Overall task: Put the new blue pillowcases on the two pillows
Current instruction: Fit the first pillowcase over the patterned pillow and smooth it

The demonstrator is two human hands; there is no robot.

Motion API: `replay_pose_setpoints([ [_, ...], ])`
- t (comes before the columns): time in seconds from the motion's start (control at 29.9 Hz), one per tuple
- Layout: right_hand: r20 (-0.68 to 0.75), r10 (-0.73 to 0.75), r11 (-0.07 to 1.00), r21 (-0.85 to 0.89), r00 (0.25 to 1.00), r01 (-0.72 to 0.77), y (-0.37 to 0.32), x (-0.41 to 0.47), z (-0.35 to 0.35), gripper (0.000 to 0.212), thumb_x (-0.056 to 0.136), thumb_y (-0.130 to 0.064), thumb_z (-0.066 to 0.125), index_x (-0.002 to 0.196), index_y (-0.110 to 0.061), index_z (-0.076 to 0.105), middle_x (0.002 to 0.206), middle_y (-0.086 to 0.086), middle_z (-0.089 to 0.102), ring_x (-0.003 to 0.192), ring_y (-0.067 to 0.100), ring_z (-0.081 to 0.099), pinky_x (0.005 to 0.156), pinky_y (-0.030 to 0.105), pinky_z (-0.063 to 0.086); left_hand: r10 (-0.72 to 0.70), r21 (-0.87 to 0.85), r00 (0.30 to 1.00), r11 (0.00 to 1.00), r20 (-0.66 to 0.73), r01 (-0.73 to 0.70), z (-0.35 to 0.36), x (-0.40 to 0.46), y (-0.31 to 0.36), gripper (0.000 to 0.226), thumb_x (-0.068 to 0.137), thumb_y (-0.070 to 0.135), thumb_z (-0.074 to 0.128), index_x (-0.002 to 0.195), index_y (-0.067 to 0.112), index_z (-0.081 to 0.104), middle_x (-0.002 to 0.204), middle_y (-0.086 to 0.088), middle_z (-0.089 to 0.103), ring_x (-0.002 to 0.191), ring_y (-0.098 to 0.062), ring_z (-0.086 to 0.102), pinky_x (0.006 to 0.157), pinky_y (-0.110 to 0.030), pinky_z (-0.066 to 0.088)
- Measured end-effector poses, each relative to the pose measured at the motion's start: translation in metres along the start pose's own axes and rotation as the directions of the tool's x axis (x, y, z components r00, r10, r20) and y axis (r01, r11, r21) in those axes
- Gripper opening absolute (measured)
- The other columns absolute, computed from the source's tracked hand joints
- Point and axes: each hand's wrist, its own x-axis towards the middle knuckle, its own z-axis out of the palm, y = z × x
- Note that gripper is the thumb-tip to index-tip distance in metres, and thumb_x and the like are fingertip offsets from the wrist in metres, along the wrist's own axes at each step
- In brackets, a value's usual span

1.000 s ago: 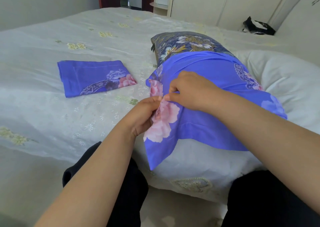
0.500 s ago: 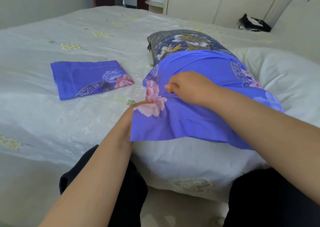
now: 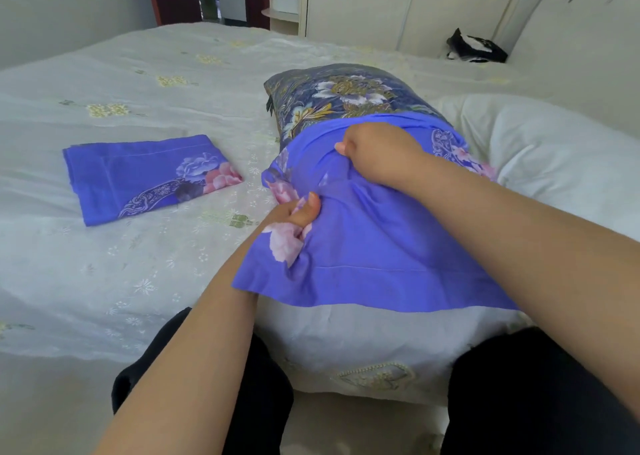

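Note:
A pillow with a dark blue and gold floral cover lies on the bed, its near half inside a bright blue pillowcase with pink flowers. My left hand grips the pillowcase's left side, thumb on top and fingers under the cloth. My right hand grips bunched cloth on top, near the case's far edge. A second blue pillowcase lies folded flat on the bed to the left.
The bed has a white embroidered cover, its near edge against my dark-trousered knees. A plain white pillow lies to the right. A black and white bag sits at the far right. White wardrobes stand behind.
The pillowcase's hanging corner has been lifted and spread flat. My right hand moved farther up the pillow with the cloth. My left hand slid under the case's left side.

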Motion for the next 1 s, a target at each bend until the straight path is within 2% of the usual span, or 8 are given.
replay_pose_setpoints([
  [0.1, 0.019, 0.014, 0.994, 0.111, 1.000, -0.016, 0.007, 0.013, 0.011, 0.035, 0.101, -0.041, 0.032, 0.089, -0.015, 0.052, 0.109, 0.011, 0.062, 0.101, 0.029, 0.056, 0.071, 0.032, 0.034, 0.120, 0.083, 0.993, 0.989, 0.024, -0.121, -0.006, 0.019, -0.011, 0.036, 0.089, 0.030, 0.062, 0.061, 0.020, 0.044, 0.044, 0.009, 0.045, 0.044, -0.004, 0.045, 0.047, -0.008, 0.036],
  [0.27, -0.001, -0.020, 0.972, 0.233, 1.000, 0.020, 0.026, -0.027, 0.006, 0.051, 0.080, -0.062, 0.057, 0.108, -0.020, 0.057, 0.109, 0.000, 0.055, 0.104, 0.021, 0.051, 0.090, 0.039, 0.043, 0.173, 0.065, 0.985, 0.983, -0.010, -0.172, -0.014, 0.035, -0.021, 0.037, 0.095, 0.021, 0.054, 0.061, 0.015, 0.041, 0.037, 0.013, 0.036, 0.032, -0.002, 0.036, 0.040, -0.011, 0.030],
  [0.43, -0.200, 0.277, 0.924, 0.324, 0.940, -0.203, 0.087, -0.089, 0.018, 0.052, 0.078, -0.042, 0.071, 0.125, -0.023, 0.058, 0.131, 0.005, 0.043, 0.124, 0.025, 0.041, 0.108, 0.040, 0.032, 0.027, 0.219, 0.995, 0.976, -0.092, -0.006, -0.005, 0.050, -0.012, 0.038, 0.099, 0.031, 0.044, 0.066, 0.013, 0.041, 0.062, -0.002, 0.042, 0.073, -0.021, 0.040, 0.044, -0.016, 0.033],
  [0.57, -0.327, 0.490, 0.837, 0.434, 0.808, -0.332, 0.117, -0.124, 0.048, 0.032, 0.088, -0.021, 0.060, 0.119, -0.021, 0.064, 0.120, 0.013, 0.055, 0.109, 0.034, 0.054, 0.089, 0.036, 0.042, 0.022, 0.244, 0.998, 0.970, -0.058, -0.007, 0.001, 0.049, -0.008, 0.038, 0.093, 0.043, 0.053, 0.069, 0.015, 0.045, 0.059, -0.013, 0.050, 0.050, -0.001, 0.054, 0.049, 0.002, 0.036],
  [0.7, -0.340, 0.573, 0.805, 0.405, 0.746, -0.434, 0.130, -0.112, 0.057, 0.024, 0.094, -0.019, 0.045, 0.109, -0.014, 0.063, 0.102, 0.017, 0.064, 0.093, 0.039, 0.058, 0.073, 0.040, 0.043, -0.039, 0.372, 0.999, 0.928, 0.033, 0.024, 0.001, 0.047, 0.005, 0.050, 0.101, 0.041, 0.031, 0.135, 0.007, 0.044, 0.133, -0.010, 0.050, 0.128, -0.026, 0.044, 0.104, -0.027, 0.027],
  [0.8, -0.095, 0.570, 0.649, 0.662, 0.816, -0.376, 0.147, -0.087, 0.036, 0.023, 0.095, -0.028, 0.050, 0.077, -0.019, 0.061, 0.083, 0.011, 0.062, 0.079, 0.024, 0.058, 0.069, 0.028, 0.043, -0.008, 0.354, 0.999, 0.935, 0.040, -0.007, -0.005, 0.044, 0.002, 0.059, 0.100, 0.046, 0.026, 0.142, 0.006, 0.036, 0.146, -0.016, 0.038, 0.134, -0.031, 0.036, 0.108, -0.031, 0.024],
  [0.87, 0.221, 0.412, 0.367, 0.848, 0.884, -0.383, 0.159, -0.078, 0.027, 0.018, 0.090, -0.031, 0.062, 0.080, -0.017, 0.065, 0.080, 0.002, 0.069, 0.070, 0.015, 0.064, 0.059, 0.018, 0.047, -0.004, 0.282, 1.000, 0.960, 0.008, 0.001, -0.010, 0.040, -0.007, 0.054, 0.098, 0.045, 0.035, 0.133, 0.006, 0.050, 0.137, -0.016, 0.049, 0.129, -0.032, 0.043, 0.105, -0.032, 0.029],
  [1.0, 0.425, 0.039, 0.056, 0.903, 0.904, -0.426, 0.192, -0.082, 0.053, 0.044, 0.072, -0.038, 0.079, 0.102, -0.007, 0.072, 0.100, 0.011, 0.072, 0.087, 0.022, 0.069, 0.078, 0.030, 0.056, 0.133, 0.146, 0.991, 0.980, 0.030, -0.136, -0.007, 0.034, -0.021, 0.049, 0.094, 0.002, 0.051, 0.055, 0.024, 0.071, 0.050, 0.009, 0.062, 0.061, -0.001, 0.059, 0.067, -0.013, 0.043],
])
